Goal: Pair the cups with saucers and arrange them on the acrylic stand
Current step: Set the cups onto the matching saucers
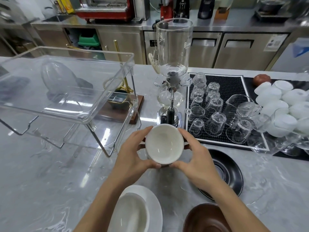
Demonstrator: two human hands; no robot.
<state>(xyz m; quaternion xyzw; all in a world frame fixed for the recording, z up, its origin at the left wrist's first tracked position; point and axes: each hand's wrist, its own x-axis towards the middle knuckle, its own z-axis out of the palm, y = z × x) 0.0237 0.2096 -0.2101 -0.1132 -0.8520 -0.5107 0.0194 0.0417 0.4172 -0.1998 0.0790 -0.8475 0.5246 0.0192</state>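
A: Marble-grey counter (41, 181), steel cabinets behind. What sits at far left?

B: Clear acrylic stand (66, 84), 2 tiers on thin wire legs. Nothing placed on its top shelf. Seen through it: a wooden base (123, 113) with brass fittings.

A: Next over?

B: Glass siphon brewer (172, 67), upright, just beyond the hands.

A: Hands?

B: Both wrapped around 1 white cup (164, 144), held above the counter at centre. Left hand (133, 156) grasps its left side, fingers curled behind the rim, thumb at the near edge. Right hand (195, 158) grasps its right side the same way. Cup's mouth faces the camera; inside looks bare. A dark edge shows under it at each side; cannot tell what that is.

A: Near edge?

B: White saucer (155, 203) with a second white cup (132, 213) on it, below the left forearm. Brown cup (205, 218) to its right, partly behind the right forearm.

A: Further right?

B: Black saucer (230, 174), flat on the counter, partly covered by the right hand. Beyond it a black mat (222, 139) with upturned glasses (215, 104). At far right, a cluster of white cups (284, 104), upside down.
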